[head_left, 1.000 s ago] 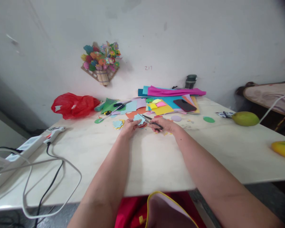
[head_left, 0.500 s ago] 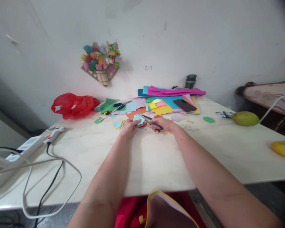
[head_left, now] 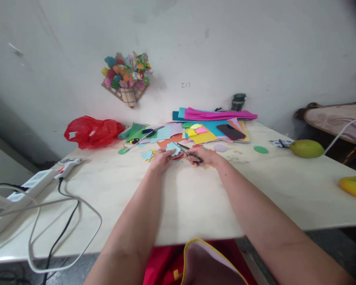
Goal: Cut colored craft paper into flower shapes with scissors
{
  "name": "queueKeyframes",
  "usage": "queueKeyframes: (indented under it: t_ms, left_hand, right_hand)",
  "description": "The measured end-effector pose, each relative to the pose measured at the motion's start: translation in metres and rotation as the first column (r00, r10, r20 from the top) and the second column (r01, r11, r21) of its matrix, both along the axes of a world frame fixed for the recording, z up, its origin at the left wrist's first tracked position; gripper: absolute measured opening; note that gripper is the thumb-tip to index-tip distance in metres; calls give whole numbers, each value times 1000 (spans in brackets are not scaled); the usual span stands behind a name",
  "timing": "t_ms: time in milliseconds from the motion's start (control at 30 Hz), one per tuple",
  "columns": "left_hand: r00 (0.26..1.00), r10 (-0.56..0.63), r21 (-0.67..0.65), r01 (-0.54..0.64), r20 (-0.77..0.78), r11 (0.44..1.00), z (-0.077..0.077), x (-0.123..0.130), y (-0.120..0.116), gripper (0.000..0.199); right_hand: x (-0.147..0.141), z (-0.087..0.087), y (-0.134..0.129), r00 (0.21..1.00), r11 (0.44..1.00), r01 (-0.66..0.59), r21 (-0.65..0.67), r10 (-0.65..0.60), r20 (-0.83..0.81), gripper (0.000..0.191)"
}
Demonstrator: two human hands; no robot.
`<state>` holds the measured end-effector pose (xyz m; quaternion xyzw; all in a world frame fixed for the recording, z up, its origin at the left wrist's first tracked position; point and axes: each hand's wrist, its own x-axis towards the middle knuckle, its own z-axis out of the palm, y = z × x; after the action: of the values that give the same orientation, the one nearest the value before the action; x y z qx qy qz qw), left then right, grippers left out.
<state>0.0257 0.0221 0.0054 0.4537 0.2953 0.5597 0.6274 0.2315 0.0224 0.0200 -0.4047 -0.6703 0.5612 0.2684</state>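
Note:
Between the fingers of my left hand [head_left: 162,158] is a light blue paper flower [head_left: 173,149] with a scalloped edge. My right hand [head_left: 204,155] is closed round a pair of dark-handled scissors [head_left: 191,153], whose blades point left and lie at the flower's right edge. Whether the blades touch the paper I cannot tell. Just left of my left hand lie blue and yellow scalloped paper pieces [head_left: 148,155]. Small yellow scraps [head_left: 207,167] lie below my right hand, and reddish paper shows partly under the flower.
Coloured paper sheets [head_left: 206,137], a phone [head_left: 230,132] and a second pair of scissors [head_left: 150,131] lie at the back. A red plastic bag [head_left: 93,132] is at the back left. Power strips [head_left: 37,183] with loose cables are on the left, a mango [head_left: 307,148] on the right.
Almost nothing differs. Both hands, the flower and the scissors stay in the same place, with only a very slight shift at the scissors.

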Motion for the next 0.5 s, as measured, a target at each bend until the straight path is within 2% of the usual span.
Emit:
queueKeyframes:
  t_ms: [333,500]
  left_hand:
    - [999,2,-1,-2,-46,1000,-2,-1,1,27]
    - [995,-1,-13,0,-96,1000,1,-1,-3,28]
  right_hand:
    - [-4,-2,0,995,998,40,-39,-44,-95,20]
    - [-5,0,0,995,998,56,-28,-58,-82,17]
